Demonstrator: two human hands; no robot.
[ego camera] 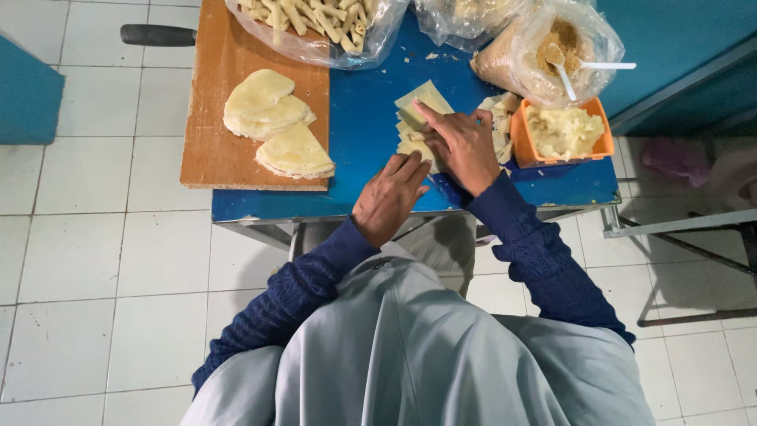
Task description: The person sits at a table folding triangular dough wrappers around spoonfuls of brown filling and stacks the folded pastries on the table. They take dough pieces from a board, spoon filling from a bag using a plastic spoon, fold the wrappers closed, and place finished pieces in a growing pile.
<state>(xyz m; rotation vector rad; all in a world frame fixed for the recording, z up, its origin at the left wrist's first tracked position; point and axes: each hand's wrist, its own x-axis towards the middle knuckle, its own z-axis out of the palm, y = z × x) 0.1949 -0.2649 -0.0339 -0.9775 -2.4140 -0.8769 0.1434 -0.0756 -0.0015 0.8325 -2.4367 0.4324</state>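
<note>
A pale yellow dough wrapper (pixel 420 102) lies on the blue table (pixel 363 126). My right hand (pixel 461 146) presses on it, index finger stretched out along the sheet. My left hand (pixel 390 197) rests at the wrapper's near edge, fingers curled down onto it. More wrapper pieces (pixel 502 118) lie to the right, beside an orange tub (pixel 524 142) filled with pale mashed filling (pixel 564 130).
A wooden board (pixel 213 134) at the left carries folded flat dough sheets (pixel 272 122). Behind it sit a clear bag of finished rolls (pixel 315 20) and a bag of crumbs with a white spoon (pixel 564 67). A blue wall panel and metal frame (pixel 678 225) stand to the right, over white tiled floor.
</note>
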